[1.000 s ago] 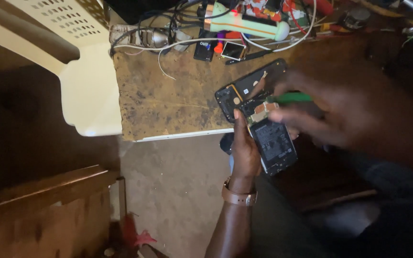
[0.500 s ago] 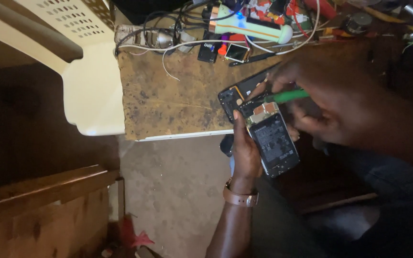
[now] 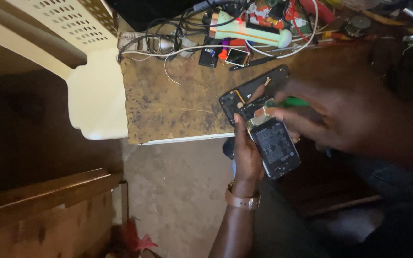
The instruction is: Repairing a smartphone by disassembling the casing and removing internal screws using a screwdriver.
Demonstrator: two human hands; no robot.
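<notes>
My left hand [image 3: 246, 155] grips the opened phone [image 3: 272, 143] over the bench [image 3: 178, 102] edge, while my right hand [image 3: 328, 117], pinching the green tool [image 3: 290, 102], has slid nearer its top.

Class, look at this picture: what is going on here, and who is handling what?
A person holds an opened black phone with its back cover off in the left hand, above the edge of a worn brown wooden table. The right hand grips a green-handled tool, its tip at the phone's upper end. A black phone back cover lies on the table.
</notes>
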